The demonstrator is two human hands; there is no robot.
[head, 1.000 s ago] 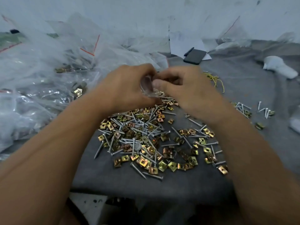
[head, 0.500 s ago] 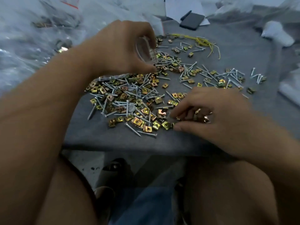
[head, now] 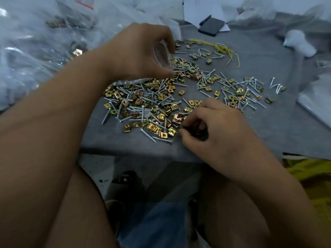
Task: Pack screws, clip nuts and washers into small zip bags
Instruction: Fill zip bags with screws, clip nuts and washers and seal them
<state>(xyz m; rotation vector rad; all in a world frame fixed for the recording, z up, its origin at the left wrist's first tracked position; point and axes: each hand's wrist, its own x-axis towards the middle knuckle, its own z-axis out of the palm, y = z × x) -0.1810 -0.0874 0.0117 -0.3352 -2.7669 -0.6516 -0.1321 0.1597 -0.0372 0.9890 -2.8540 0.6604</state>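
Left hand: the left hand [head: 136, 52] hovers above the far left part of the pile, fingers curled round a small clear zip bag [head: 163, 55], its mouth facing right.
Right hand: the right hand [head: 215, 129] rests low at the near right edge of the pile, thumb and fingertips pinched together on dark small parts; which parts they are cannot be told.
Surface: a grey cloth-covered surface [head: 268, 133], with the person's knees below its near edge.
Screws and clip nuts: silver screws [head: 150, 101] and brass-coloured clip nuts [head: 154, 127] lie mixed in one loose heap at the centre, thinning out to the right; too many to count.
Surroundings: a heap of clear plastic bags [head: 35, 51] on the far left, one black phone [head: 211, 26] on white paper at the far side, one bunch of yellow wire ties [head: 227, 51] near it.
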